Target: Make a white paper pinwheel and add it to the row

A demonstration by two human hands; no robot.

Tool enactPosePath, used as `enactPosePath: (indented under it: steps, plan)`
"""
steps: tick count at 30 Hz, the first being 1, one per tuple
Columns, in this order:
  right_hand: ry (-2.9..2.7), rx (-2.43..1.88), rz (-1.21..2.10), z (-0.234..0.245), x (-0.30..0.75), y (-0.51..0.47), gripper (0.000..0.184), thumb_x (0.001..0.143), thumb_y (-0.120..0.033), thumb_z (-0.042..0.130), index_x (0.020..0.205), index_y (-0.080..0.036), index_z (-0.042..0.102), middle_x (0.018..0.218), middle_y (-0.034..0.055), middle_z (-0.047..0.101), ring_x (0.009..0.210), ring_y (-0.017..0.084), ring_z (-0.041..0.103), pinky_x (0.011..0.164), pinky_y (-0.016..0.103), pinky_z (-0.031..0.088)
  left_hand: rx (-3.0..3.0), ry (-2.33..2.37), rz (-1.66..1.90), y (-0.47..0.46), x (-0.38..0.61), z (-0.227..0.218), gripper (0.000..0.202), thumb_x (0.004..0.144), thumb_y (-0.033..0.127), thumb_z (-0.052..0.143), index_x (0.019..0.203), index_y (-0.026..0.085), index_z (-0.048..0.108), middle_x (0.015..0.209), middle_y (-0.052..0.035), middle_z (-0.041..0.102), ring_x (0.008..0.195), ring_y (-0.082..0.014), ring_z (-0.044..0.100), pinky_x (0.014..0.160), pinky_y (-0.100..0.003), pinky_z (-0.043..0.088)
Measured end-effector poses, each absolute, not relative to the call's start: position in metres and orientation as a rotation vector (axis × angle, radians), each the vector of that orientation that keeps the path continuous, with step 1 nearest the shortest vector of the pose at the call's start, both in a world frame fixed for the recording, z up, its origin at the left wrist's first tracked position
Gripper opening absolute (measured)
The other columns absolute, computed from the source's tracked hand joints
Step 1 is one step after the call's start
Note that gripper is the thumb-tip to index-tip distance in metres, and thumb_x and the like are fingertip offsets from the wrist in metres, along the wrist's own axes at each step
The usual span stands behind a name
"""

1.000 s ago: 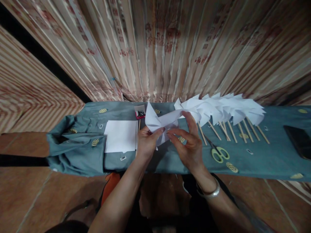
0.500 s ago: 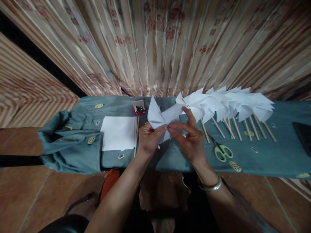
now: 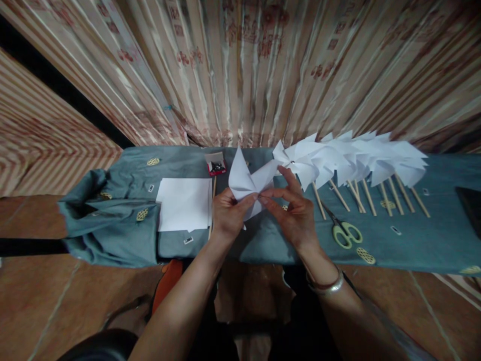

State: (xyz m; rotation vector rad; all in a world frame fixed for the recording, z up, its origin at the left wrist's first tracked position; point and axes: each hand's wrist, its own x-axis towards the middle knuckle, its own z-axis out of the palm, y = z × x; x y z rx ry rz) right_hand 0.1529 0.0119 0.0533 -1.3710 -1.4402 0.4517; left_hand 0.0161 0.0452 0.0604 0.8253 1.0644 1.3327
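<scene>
White folded paper [image 3: 248, 183] sits between the 2 hands, just above the table's blue-green cloth [image 3: 413, 240]. The left hand [image 3: 227, 216] and the right hand [image 3: 296, 215] are close together, and both pinch the paper at its middle with their fingertips. Flat white paper sheets [image 3: 184, 204] lie just left of the left hand. Green scissors [image 3: 345, 231] lie right of the right hand, and paper pinwheels on sticks [image 3: 356, 160] lie past them.
</scene>
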Motion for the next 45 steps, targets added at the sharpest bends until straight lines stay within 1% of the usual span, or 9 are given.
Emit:
enactPosePath:
  steps: [9,18,20,24,30,33,36,41,45]
  plan:
    - [-1.347,-1.355,0.614,0.053,0.154,0.014,0.009,0.085,-0.035,0.075,0.084,-0.026,0.078,0.15,0.0054,0.055,0.148,0.029,0.041,0.123,0.053,0.031,0.887,1.05,1.316,0.045,0.013,0.063,0.019,0.053,0.02,0.088,0.069,0.017,0.078,0.071,-0.0032,0.076,0.065,-0.0184,0.068,0.064,-0.029,0.054]
    - [-1.267,-1.39,0.653,0.053,0.151,0.015,0.017,0.08,-0.041,0.077,0.085,-0.025,0.075,0.148,0.0063,0.057,0.148,0.028,0.04,0.122,0.05,0.031,0.861,0.997,1.275,0.046,0.01,0.064,0.031,0.049,0.029,0.093,0.075,0.018,0.079,0.077,-0.0038,0.079,0.068,-0.0189,0.07,0.068,-0.031,0.056]
    - [-1.222,-1.403,0.642,0.054,0.15,0.015,0.029,0.075,-0.043,0.081,0.097,-0.025,0.073,0.151,0.0079,0.053,0.147,0.029,0.041,0.121,0.05,0.031,0.862,1.01,1.267,0.046,0.009,0.064,0.033,0.049,0.031,0.093,0.075,0.017,0.078,0.077,-0.0039,0.079,0.068,-0.019,0.07,0.068,-0.031,0.057]
    - [-1.11,-1.381,0.696,0.05,0.15,0.017,0.072,0.068,-0.044,0.085,0.132,-0.025,0.06,0.152,0.0124,0.051,0.144,0.031,0.044,0.12,0.055,0.031,0.87,1.008,1.249,0.044,0.008,0.064,0.035,0.052,0.033,0.094,0.078,0.016,0.079,0.078,-0.004,0.079,0.068,-0.0187,0.071,0.069,-0.032,0.057]
    - [-0.995,-1.203,0.933,0.051,0.149,0.021,0.091,0.061,-0.039,0.091,0.141,-0.024,0.049,0.132,0.0118,0.066,0.126,0.029,0.06,0.11,0.049,0.046,0.85,0.979,1.215,0.041,0.005,0.065,0.035,0.053,0.032,0.094,0.08,0.015,0.079,0.08,-0.0056,0.08,0.068,-0.0177,0.071,0.071,-0.032,0.057]
    - [-0.968,-1.153,1.046,0.057,0.147,0.02,0.09,0.062,-0.035,0.09,0.139,-0.024,0.047,0.115,0.0084,0.073,0.109,0.027,0.068,0.095,0.043,0.056,0.846,0.985,1.188,0.04,0.003,0.067,0.036,0.054,0.034,0.094,0.081,0.015,0.079,0.081,-0.0061,0.08,0.069,-0.0181,0.071,0.071,-0.032,0.057]
    - [-0.937,-1.158,1.111,0.061,0.147,0.02,0.08,0.062,-0.033,0.091,0.131,-0.025,0.053,0.101,0.0043,0.076,0.095,0.024,0.071,0.082,0.037,0.059,0.839,1.005,1.184,0.04,0.003,0.068,0.036,0.053,0.033,0.094,0.08,0.015,0.079,0.082,-0.0065,0.08,0.069,-0.0187,0.072,0.071,-0.032,0.058]
    - [-0.949,-1.197,1.181,0.059,0.149,0.02,0.042,0.058,-0.042,0.091,0.09,-0.02,0.073,0.088,0.0042,0.079,0.081,0.023,0.072,0.077,0.038,0.06,0.824,1.005,1.181,0.039,0.003,0.066,0.034,0.053,0.032,0.093,0.079,0.016,0.08,0.081,-0.0059,0.08,0.068,-0.0175,0.071,0.072,-0.032,0.057]
    - [-0.907,-1.219,1.228,0.057,0.151,0.02,0.038,0.054,-0.045,0.093,0.077,-0.02,0.076,0.08,0.0035,0.079,0.073,0.022,0.072,0.072,0.039,0.06,0.846,1.007,1.175,0.039,0.002,0.063,0.03,0.056,0.031,0.092,0.079,0.016,0.08,0.079,-0.0051,0.08,0.069,-0.0166,0.07,0.071,-0.029,0.056]
